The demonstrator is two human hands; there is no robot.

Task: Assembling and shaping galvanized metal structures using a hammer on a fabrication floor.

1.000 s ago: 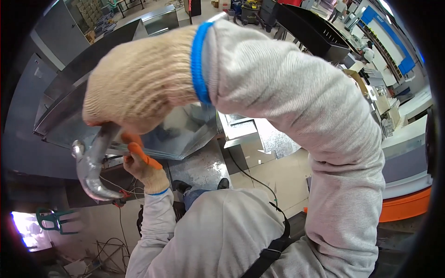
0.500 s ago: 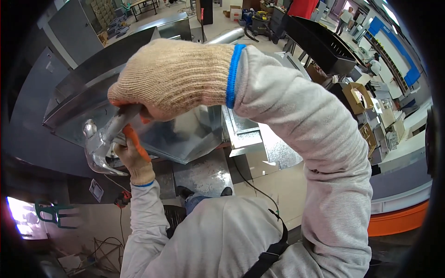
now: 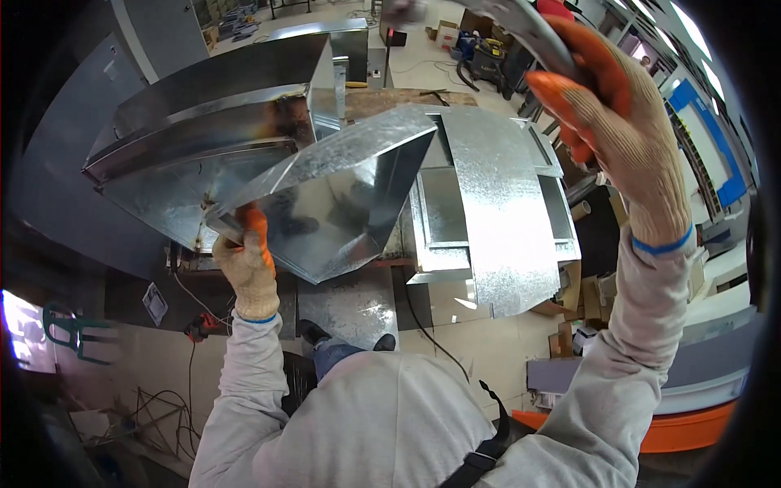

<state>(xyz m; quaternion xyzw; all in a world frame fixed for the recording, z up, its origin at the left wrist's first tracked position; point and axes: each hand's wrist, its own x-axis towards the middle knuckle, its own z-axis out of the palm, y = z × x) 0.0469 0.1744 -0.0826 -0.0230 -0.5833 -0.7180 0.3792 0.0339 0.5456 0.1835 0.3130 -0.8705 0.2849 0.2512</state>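
Note:
My left hand [image 3: 248, 268], in a cream knit glove with orange-coated fingers, is closed on the near left corner of a shiny sheet-metal duct piece [image 3: 333, 215]. This angled piece stands against a larger curved sheet-metal duct [image 3: 220, 114], which has brownish heat marks near its right end. Up at the top right, my right hand [image 3: 618, 106], gloved alike, grips the grey metal handle of a hammer [image 3: 521, 32]. The hammer is raised well away from the metal, and its head is blurred at the top edge.
Right of the duct piece, a flat galvanized sheet [image 3: 504, 203] lies over metal frames [image 3: 439, 215] on the bench. A red power tool [image 3: 203, 325] with a cord is on the left below the bench. Farther off are a yellow-black vacuum cleaner [image 3: 488, 53] and cardboard boxes [image 3: 446, 34].
My right hand has swung the hammer from beside my left hand up and away to the far right. My left hand stays at the duct piece's corner. The view has shifted slightly.

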